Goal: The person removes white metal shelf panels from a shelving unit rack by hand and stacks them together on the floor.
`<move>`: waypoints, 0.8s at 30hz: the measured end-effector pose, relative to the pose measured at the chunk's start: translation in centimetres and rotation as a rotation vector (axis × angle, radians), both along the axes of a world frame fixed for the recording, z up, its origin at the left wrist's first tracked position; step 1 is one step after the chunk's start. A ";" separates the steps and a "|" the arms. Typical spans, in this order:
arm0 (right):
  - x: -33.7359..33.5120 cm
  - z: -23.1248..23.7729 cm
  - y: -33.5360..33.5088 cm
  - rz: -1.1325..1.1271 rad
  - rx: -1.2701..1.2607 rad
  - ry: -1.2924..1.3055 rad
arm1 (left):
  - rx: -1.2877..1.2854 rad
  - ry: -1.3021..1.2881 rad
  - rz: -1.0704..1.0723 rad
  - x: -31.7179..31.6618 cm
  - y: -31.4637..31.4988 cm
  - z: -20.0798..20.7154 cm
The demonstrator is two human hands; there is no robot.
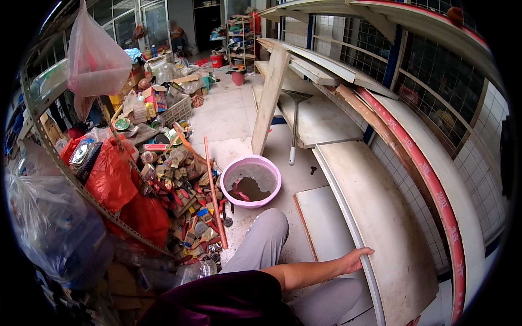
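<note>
My left hand (354, 261) reaches across my knees to the right. It is closed on the near long edge of a worn white shelf board (383, 201), whose face is smudged with brown. Some fingers are hidden at the board's edge. My right hand is out of view. Beyond my knee stands a pink basin (278, 182) with murky water and a red item partly showing in it. A reddish-brown stick (212, 190) lies left of the basin, beside a heap of paintbrushes (198, 228).
Stacked shelf boards (435, 185) line the right. An upright plank (270, 100) and a long-handled scraper-like tool (294, 125) lean behind the basin. Red bags (111, 179), clear plastic bags (57, 228) and a metal rack fill the left. Another person (177, 36) is far back.
</note>
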State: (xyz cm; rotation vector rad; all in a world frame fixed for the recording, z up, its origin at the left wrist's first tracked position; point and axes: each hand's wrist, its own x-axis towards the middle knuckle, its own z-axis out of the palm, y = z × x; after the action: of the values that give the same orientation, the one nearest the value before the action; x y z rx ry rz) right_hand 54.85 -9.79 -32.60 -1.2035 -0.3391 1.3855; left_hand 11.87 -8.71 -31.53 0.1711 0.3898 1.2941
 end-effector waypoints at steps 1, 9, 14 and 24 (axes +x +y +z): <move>0.0 0.0 0.0 -0.001 0.001 0.000 | 0.001 0.001 -0.004 0.0 0.0 0.0; 0.3 -0.5 0.1 -0.010 0.001 0.015 | 0.005 -0.007 -0.005 0.0 -0.2 0.2; 0.5 -0.7 0.2 -0.018 0.002 0.021 | 0.011 -0.002 -0.009 0.0 0.1 -0.3; 1.3 -1.2 0.3 -0.034 0.007 0.036 | 0.010 -0.008 -0.011 0.1 0.1 -0.3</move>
State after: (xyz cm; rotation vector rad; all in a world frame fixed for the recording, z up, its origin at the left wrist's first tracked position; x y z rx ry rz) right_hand 56.15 -9.50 -33.83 -1.1722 -0.2965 1.3741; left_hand 11.98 -8.58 -31.82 0.1758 0.3749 1.2861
